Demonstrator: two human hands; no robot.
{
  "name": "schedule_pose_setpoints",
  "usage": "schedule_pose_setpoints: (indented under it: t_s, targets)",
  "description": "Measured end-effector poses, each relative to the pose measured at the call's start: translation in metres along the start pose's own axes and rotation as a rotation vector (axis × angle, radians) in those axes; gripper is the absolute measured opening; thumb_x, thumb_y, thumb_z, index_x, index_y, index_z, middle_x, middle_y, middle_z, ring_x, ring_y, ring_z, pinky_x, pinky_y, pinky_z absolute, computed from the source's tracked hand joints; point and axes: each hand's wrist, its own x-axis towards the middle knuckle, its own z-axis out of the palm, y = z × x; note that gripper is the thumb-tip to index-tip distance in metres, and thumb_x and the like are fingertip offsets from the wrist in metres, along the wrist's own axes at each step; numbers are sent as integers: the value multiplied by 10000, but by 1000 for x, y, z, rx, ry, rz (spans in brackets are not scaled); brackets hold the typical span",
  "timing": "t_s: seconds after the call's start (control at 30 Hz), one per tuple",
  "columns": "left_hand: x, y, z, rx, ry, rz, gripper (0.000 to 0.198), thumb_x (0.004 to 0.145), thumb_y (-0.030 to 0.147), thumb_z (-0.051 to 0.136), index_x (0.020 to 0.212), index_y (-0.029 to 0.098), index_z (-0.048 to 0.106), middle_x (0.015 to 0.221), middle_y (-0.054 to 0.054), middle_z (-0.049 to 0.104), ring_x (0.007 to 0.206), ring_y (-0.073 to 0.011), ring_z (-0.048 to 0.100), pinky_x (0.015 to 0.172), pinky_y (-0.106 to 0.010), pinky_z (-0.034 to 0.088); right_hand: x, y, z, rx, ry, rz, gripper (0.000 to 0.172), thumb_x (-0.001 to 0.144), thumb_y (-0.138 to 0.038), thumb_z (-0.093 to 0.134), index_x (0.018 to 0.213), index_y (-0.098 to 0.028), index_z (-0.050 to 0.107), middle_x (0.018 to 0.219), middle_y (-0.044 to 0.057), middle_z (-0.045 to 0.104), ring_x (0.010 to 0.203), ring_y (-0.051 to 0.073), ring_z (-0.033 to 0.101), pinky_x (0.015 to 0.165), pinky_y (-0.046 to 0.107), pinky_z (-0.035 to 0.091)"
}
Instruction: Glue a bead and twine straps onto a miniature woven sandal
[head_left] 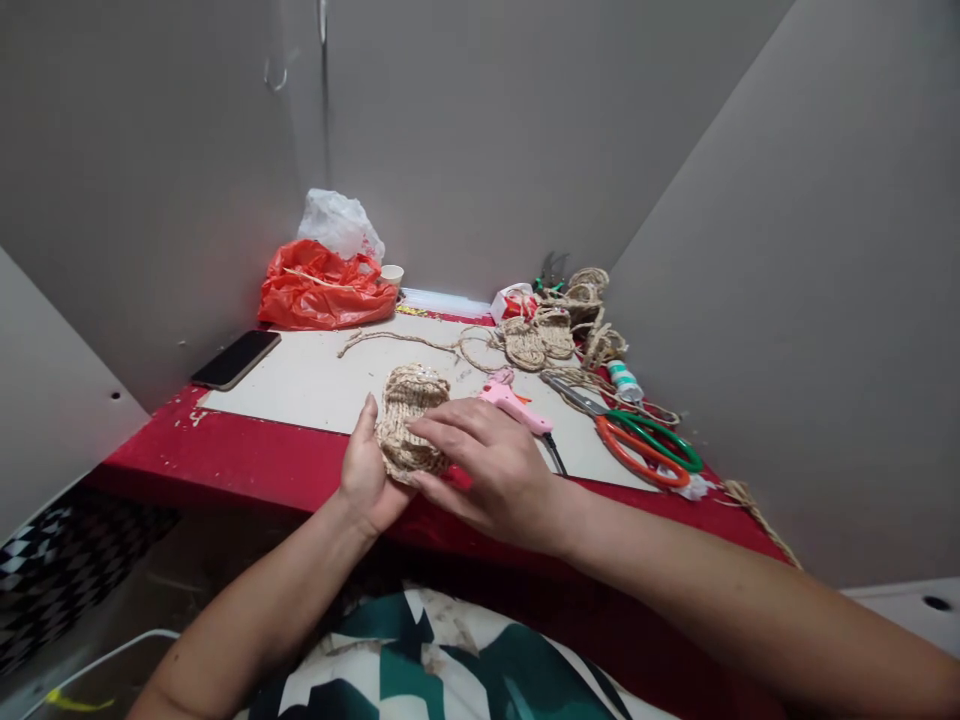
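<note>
A small woven slipper [411,410] of tan twisted rope is held over the table's front edge, with shiny bits near its far end. My left hand [369,478] cradles it from below and the left, thumb raised along its side. My right hand [499,465] lies across the slipper's right side, its stretched fingers apart and touching the weave. Just beyond the right hand, a pink glue gun [517,402] rests on the pale board [300,385], its black cord running toward the front. Fingers under the slipper are hidden.
Scissors [637,435] with green and orange handles lie at right. Behind them are woven slippers [525,342], rope coils [589,290] and a spool [624,382]. A phone [237,360], a red plastic bag [322,290] and a cup [391,274] stand left. Grey panels [480,130] enclose the table.
</note>
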Motion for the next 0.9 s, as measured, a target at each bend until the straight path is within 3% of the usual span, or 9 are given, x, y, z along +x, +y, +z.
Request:
schedule_pose_setpoints:
  t_s: [0.1,0.2,0.37,0.5,0.6,0.77,0.9]
  targets:
    - [1,0,1,6,3,11,542,962,447,328,1270,69,563,1116,-163,697,1082,-285,643,998,-437,460,2,1,0,16,-16,41,328,880,-274,581,1183,-152,582,1016,140,697,925,242,649,798,393,527]
    - [3,4,-2,26,-41,27,560,956,482,325,1297,97,547,1132,-164,690,1044,-290,658,970,-465,470,3,6,-8,117,52,120,378,895,-248,569,1263,-176,530,1030,116,701,911,220,664,802,374,528]
    - [5,23,-4,84,-55,-35,715,923,573,312,1349,24,480,1131,-257,661,977,-324,675,863,-470,517,1,23,-13,325,237,414,349,961,-271,467,1304,-214,497,1024,74,684,872,173,669,779,334,537]
    - [9,37,-1,133,-25,-33,729,928,561,293,1366,0,450,1130,-284,651,965,-336,679,806,-444,536,-3,33,-4,398,242,560,353,972,-339,448,1289,-194,503,955,65,682,815,168,663,751,337,543]
    - [12,42,3,149,-7,-9,715,932,553,292,1383,18,433,1099,-266,669,943,-325,684,788,-451,541,-5,32,2,404,211,511,347,960,-317,474,1281,-191,506,989,77,690,875,177,673,773,332,545]
    - [18,43,15,202,10,108,617,943,503,325,1360,76,479,1125,-211,680,947,-300,681,834,-474,529,2,21,7,353,217,240,444,929,-257,520,1363,-221,433,1148,114,662,1024,199,648,876,376,535]
    - [24,44,25,259,22,195,598,938,508,347,1308,76,534,1144,-203,673,963,-288,677,864,-455,525,14,16,7,395,169,174,524,927,-259,524,1422,-223,355,1226,138,627,1139,219,601,953,424,505]
